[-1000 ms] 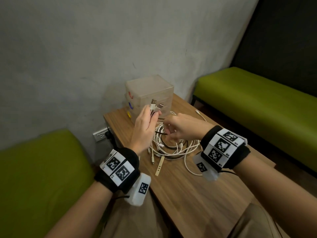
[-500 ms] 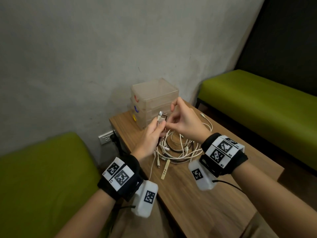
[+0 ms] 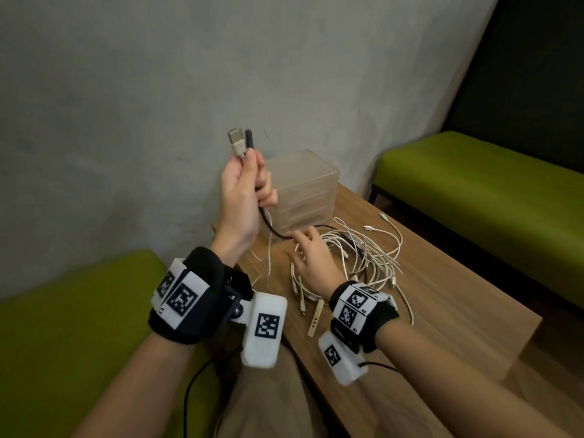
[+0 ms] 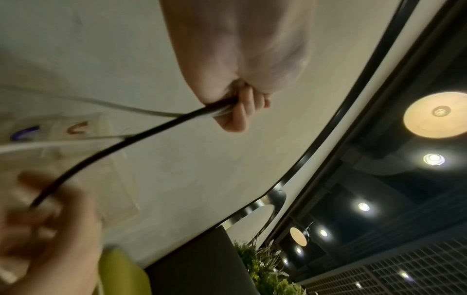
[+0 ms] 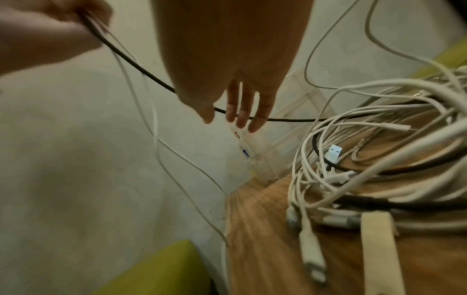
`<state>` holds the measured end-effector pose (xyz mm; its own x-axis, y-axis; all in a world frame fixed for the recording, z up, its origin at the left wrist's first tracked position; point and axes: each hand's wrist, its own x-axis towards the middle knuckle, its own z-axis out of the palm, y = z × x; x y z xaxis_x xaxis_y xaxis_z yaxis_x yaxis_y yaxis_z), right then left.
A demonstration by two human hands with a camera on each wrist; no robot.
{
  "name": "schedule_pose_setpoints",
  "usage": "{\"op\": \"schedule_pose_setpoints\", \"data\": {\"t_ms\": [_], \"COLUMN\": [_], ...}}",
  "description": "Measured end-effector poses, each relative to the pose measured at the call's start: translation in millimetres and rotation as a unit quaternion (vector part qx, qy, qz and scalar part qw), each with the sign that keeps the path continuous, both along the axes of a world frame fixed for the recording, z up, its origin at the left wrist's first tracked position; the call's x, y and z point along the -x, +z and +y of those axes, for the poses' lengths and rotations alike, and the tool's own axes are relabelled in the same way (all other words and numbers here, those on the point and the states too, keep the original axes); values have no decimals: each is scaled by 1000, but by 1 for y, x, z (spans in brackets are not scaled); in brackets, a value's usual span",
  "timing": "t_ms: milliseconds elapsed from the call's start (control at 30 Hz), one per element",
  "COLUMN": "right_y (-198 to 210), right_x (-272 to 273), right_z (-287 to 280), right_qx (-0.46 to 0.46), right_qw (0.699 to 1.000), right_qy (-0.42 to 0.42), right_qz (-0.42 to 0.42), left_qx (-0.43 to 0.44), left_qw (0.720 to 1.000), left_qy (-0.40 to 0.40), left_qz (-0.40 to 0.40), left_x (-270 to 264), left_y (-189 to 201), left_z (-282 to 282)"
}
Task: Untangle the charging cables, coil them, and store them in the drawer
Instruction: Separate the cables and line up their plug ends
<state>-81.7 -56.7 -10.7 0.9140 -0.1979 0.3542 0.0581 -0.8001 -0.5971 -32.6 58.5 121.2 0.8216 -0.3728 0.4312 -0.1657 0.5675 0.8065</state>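
Limp cables, best held near the plugs

Left hand [image 3: 241, 197] raised, gripping thin black cable [image 3: 268, 227] and white cable's plug. Right hand [image 3: 311, 259] open, fingers straight against black cable beside tangled white cables [image 3: 363, 257] on wooden table [image 3: 442, 295]. Light, floppy, probably snag-prone.

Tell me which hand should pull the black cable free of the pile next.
Probably the right hand: its straight fingers already touch the black cable beside the tangled pile, while the left hand grips two plug ends up high.

Right hand [image 4: 48, 235] blurred, cable tangle [image 5: 394, 159] cropped
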Motion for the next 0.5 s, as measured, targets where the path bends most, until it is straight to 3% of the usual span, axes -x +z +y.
{"op": "schedule_pose_setpoints", "data": {"t_ms": [67, 133, 200, 267, 367, 433, 500], "right_y": [2, 11, 26, 42, 64, 74, 77], "right_x": [-5, -5, -4, -5, -3, 2, 6], "right_z": [-10, -19, -22, -23, -25, -28, -30], "right_qx": [30, 30, 18, 19, 54, 75, 76], "right_qw": [998, 998, 993, 982, 973, 969, 964], "right_qy": [-44, -59, -69, -79, -59, -51, -50], "right_qz": [27, -4, -96, -170, -218, -232, -252], "left_qx": [9, -33, -169, -305, -350, -290, -242], "left_qw": [999, 997, 971, 925, 932, 955, 965], "left_qy": [36, 75, 143, 164, 55, -54, -77], "left_qz": [-3, -15, -86, -153, -84, 34, 67], "left_x": [-4, -9, -14, -16, -4, 8, 14], "left_y": [7, 4, -11, -32, -49, -49, -51], "left_z": [8, 13, 12, 3, -14, -23, -29]}}
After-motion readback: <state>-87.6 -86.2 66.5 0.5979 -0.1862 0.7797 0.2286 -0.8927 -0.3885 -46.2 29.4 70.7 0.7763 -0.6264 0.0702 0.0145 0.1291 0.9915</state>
